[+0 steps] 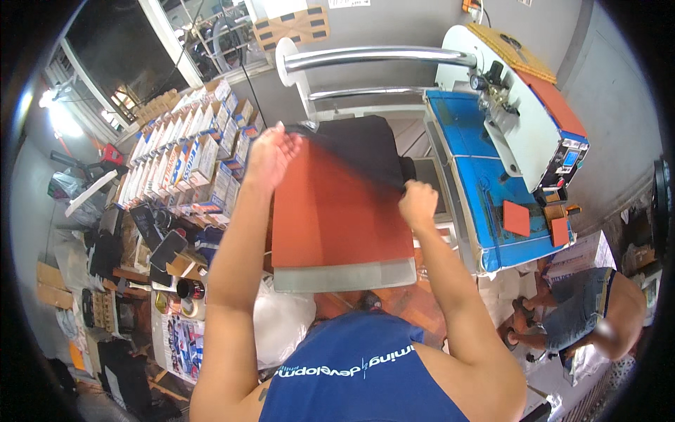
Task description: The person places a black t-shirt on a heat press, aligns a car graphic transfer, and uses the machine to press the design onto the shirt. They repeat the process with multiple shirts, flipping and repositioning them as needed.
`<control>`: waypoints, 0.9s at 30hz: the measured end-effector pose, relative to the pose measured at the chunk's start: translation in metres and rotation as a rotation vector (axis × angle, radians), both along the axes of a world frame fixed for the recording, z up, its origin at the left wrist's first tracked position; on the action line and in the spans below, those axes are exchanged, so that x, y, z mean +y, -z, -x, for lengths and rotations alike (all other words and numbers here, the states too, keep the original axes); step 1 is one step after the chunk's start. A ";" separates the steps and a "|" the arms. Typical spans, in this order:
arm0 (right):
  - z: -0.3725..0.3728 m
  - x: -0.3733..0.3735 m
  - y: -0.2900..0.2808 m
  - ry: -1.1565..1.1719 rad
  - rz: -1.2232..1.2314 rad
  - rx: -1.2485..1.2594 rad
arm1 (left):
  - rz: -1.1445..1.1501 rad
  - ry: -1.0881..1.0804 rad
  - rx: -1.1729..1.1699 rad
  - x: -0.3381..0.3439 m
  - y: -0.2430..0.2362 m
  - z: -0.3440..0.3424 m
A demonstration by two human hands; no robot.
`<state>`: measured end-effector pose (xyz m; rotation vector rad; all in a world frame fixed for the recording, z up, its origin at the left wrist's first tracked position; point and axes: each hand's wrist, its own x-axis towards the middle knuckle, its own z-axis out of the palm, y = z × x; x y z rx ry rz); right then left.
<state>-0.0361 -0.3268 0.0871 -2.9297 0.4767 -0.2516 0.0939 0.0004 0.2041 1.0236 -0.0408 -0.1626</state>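
Observation:
A black garment [358,144] lies over the far part of an orange-red press pad [330,211] on a grey platen. My left hand [271,151] grips the garment's near-left edge at the pad's far left corner. My right hand [418,204] pinches the garment's edge at the pad's right side. The cloth's edge stretches taut in a diagonal line between both hands.
A white and blue heat press machine [506,119] stands to the right, with chrome bars [380,56] behind. Rows of small boxes [190,155] fill a shelf on the left. A plastic bag [281,320] lies below the platen. Another person [590,316] crouches at lower right.

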 end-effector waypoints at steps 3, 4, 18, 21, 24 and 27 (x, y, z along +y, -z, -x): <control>-0.032 -0.034 -0.070 0.018 -0.236 -0.667 | 0.065 -0.215 -0.065 0.021 -0.061 -0.028; -0.034 -0.043 -0.101 -0.093 -0.363 -0.829 | 0.066 -0.290 -0.184 0.030 -0.069 -0.025; 0.208 0.019 -0.144 -0.398 -1.074 0.356 | -1.042 0.117 -0.084 0.204 0.105 0.149; 0.193 0.054 -0.094 -0.258 -0.974 0.218 | -0.871 -0.076 0.515 0.174 0.195 0.093; 0.191 0.090 -0.057 -0.396 -0.697 0.243 | -0.752 0.233 0.573 0.158 0.248 0.071; 0.193 0.121 -0.037 -0.365 -0.785 0.300 | -0.832 0.194 0.315 0.151 0.279 0.079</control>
